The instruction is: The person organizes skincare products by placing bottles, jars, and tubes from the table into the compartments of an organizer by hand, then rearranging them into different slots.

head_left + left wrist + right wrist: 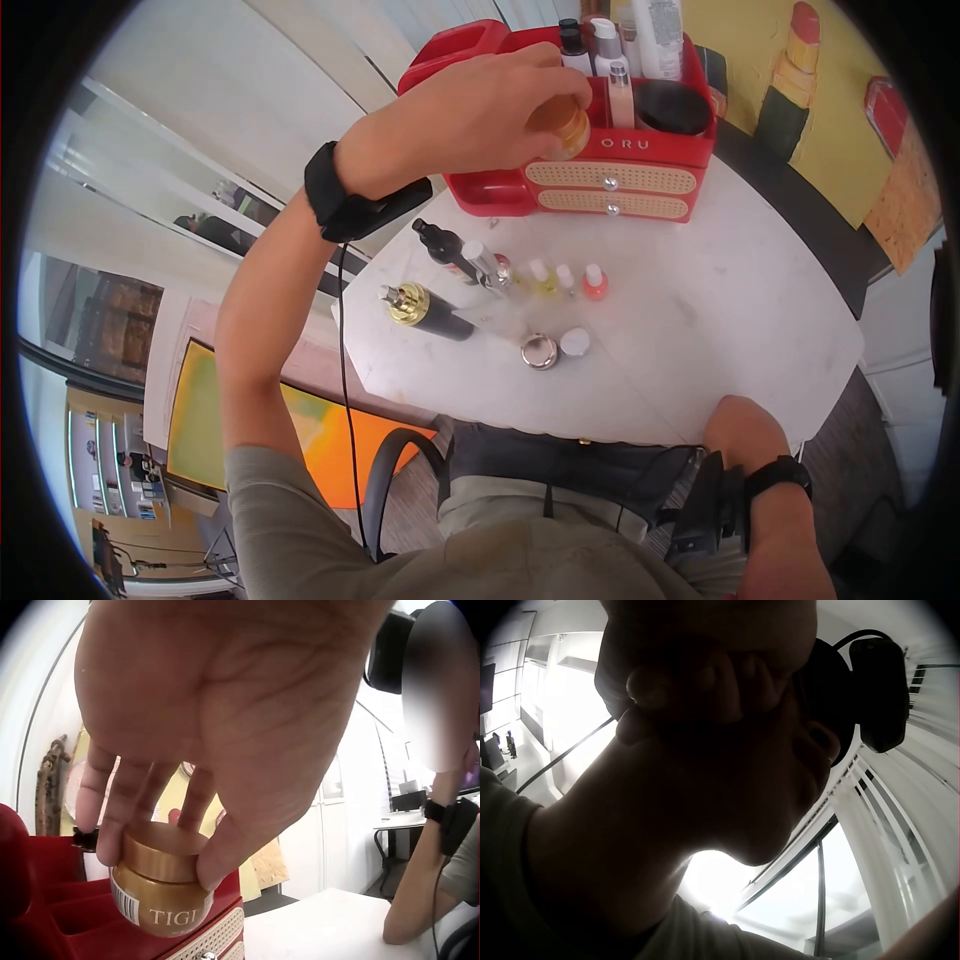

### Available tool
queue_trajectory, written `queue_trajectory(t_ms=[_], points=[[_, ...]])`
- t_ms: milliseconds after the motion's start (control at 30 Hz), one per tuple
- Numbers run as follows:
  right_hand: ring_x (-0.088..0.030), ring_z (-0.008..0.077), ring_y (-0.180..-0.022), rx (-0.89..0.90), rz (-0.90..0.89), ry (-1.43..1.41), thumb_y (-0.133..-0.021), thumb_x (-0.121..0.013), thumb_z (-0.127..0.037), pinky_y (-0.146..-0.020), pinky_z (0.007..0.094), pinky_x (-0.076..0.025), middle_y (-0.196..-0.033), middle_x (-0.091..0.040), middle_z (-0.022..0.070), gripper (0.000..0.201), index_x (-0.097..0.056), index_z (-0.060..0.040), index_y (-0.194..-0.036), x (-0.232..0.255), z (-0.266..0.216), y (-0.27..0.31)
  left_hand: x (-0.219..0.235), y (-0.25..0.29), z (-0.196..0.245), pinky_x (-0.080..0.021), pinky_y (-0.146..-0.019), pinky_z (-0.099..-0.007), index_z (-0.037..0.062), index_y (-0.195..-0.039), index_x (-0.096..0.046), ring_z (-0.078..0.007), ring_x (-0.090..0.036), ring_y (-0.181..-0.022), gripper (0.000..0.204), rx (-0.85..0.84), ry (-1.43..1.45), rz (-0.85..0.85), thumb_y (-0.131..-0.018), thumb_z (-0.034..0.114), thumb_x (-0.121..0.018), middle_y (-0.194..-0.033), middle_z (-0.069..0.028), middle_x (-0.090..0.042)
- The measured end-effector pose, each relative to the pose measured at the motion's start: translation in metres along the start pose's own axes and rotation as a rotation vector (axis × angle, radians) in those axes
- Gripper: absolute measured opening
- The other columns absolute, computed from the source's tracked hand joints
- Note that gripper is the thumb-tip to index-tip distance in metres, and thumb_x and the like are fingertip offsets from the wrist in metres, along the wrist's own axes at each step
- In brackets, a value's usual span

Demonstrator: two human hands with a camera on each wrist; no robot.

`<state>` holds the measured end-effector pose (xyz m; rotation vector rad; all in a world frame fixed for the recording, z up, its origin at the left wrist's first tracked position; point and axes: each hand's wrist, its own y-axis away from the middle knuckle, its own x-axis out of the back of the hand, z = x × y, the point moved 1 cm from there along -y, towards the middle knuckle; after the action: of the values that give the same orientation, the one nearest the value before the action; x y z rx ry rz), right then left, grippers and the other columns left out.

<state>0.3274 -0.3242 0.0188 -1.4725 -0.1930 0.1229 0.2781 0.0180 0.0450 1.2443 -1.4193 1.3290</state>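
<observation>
A gold jar [573, 132] is gripped between the thumb and fingers of the left hand [480, 108], beside the front compartments of the red organizer [655, 150]. Seen from the left wrist, the jar [163, 900] has a TIGI label and a gold lid, pinched by the left hand [217, 697]; whether it touches the organizer I cannot tell. The right elbow rests on the white table, forearm raised. Only part of the right hand [792, 565] shows at the head view's lower edge. The right wrist view shows the right hand [705, 682] dark, fingers curled against the face.
On the white table [690, 310] stand a black pump bottle [440, 245], a gold-topped dark bottle [430, 312], several small nail polish bottles [595, 283], a silver-rimmed jar [538, 351] and a white cap [575, 342]. Bottles and a black round item [672, 107] occupy the organizer. A cable [347, 400] hangs from the left wrist.
</observation>
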Motion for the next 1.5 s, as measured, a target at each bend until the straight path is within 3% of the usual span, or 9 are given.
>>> queue_trajectory(t_ms=[167,433,600,667,967,1133,1200,1300,1500], points=[[-0.054,0.0232,-0.039,0.074,-0.262,-0.112,-0.069,-0.075,-0.006,-0.034,0.0365,-0.041,-0.043,-0.046,0.0008,0.029,-0.053,-0.0070,-0.049,0.018,0.004,0.002,0.011,0.013,0.020,-0.055,-0.081,-0.0384,0.0121,-0.121,-0.062,-0.0264,-0.065,-0.099,0.040,0.010,0.052,-0.127,-0.084,0.011,-0.078,-0.111,-0.0060,-0.059],[-0.054,0.0224,-0.039,0.046,-0.089,-0.072,-0.066,-0.075,-0.003,-0.034,0.0361,-0.041,-0.044,-0.046,0.0001,0.029,-0.052,-0.0080,-0.049,0.020,0.015,-0.005,-0.056,0.020,0.016,-0.054,-0.082,-0.0406,0.0116,-0.119,-0.064,-0.0300,-0.066,-0.097,0.039,-0.016,0.075,-0.404,-0.082,0.015,-0.076,-0.114,-0.0071,-0.060],[-0.055,0.0214,-0.040,-0.031,0.012,-0.036,-0.062,-0.077,-0.001,-0.035,0.0351,-0.041,-0.044,-0.046,-0.0008,0.031,-0.050,-0.0083,-0.048,0.006,-0.004,0.004,-0.061,0.019,0.014,-0.054,-0.082,-0.0406,0.0107,-0.122,-0.064,-0.0299,-0.067,-0.096,0.041,-0.012,0.063,-0.400,-0.083,0.015,-0.076,-0.114,-0.0082,-0.060],[-0.055,0.0206,-0.041,0.059,-0.248,-0.139,-0.060,-0.078,0.001,-0.035,0.0346,-0.041,-0.046,-0.046,-0.0007,0.031,-0.050,-0.0082,-0.049,0.023,0.005,0.005,-0.061,0.021,0.013,-0.054,-0.082,-0.0407,0.0104,-0.122,-0.064,-0.0300,-0.067,-0.096,0.042,-0.021,0.061,-0.376,-0.083,0.015,-0.076,-0.113,-0.0086,-0.060],[-0.055,0.0205,-0.041,0.083,-0.248,-0.107,-0.060,-0.077,0.002,-0.034,0.0346,-0.041,-0.047,-0.048,0.0003,0.032,-0.049,-0.0086,-0.049,0.021,0.007,0.004,-0.052,0.023,0.013,-0.054,-0.083,-0.0429,0.0105,-0.119,-0.063,-0.0310,-0.066,-0.099,0.037,-0.014,0.085,-0.411,-0.084,0.017,-0.076,-0.113,-0.0089,-0.060],[-0.054,0.0209,-0.041,0.074,-0.098,-0.036,-0.060,-0.077,0.002,-0.034,0.0351,-0.041,-0.046,-0.047,0.0002,0.031,-0.049,-0.0082,-0.049,-0.006,-0.007,0.012,0.017,0.012,-0.012,-0.054,-0.085,-0.0308,0.0117,-0.121,-0.066,-0.0239,-0.066,-0.090,0.036,-0.043,0.223,-0.073,-0.087,0.008,-0.074,-0.108,-0.0055,-0.066],[-0.054,0.0211,-0.041,0.083,0.015,0.039,-0.060,-0.077,0.002,-0.034,0.0352,-0.041,-0.046,-0.046,0.0002,0.031,-0.050,-0.0079,-0.049,-0.007,-0.001,0.009,0.033,0.000,-0.027,-0.054,-0.089,-0.0364,0.0098,-0.124,-0.065,-0.0267,-0.069,-0.098,0.039,-0.002,0.102,0.041,-0.087,0.013,-0.075,-0.114,-0.0087,-0.071],[-0.054,0.0214,-0.040,-0.075,-0.042,-0.240,-0.060,-0.076,0.002,-0.035,0.0353,-0.041,-0.046,-0.046,0.0000,0.030,-0.051,-0.0071,-0.049,0.010,0.017,0.002,0.035,-0.022,-0.033,-0.052,-0.092,-0.0416,0.0024,-0.118,-0.067,-0.0406,-0.063,-0.105,0.033,0.099,0.022,0.090,-0.087,0.014,-0.072,-0.110,-0.0196,-0.064],[-0.054,0.0220,-0.040,0.173,-0.156,0.141,-0.061,-0.076,0.002,-0.035,0.0351,-0.041,-0.045,-0.046,0.0000,0.029,-0.051,-0.0063,-0.048,0.033,0.024,-0.012,-0.009,-0.054,-0.093,-0.052,-0.094,-0.0437,0.0028,-0.121,-0.067,-0.0429,-0.063,-0.107,0.035,0.143,-0.029,0.172,-0.088,0.013,-0.071,-0.117,-0.0238,-0.063]])
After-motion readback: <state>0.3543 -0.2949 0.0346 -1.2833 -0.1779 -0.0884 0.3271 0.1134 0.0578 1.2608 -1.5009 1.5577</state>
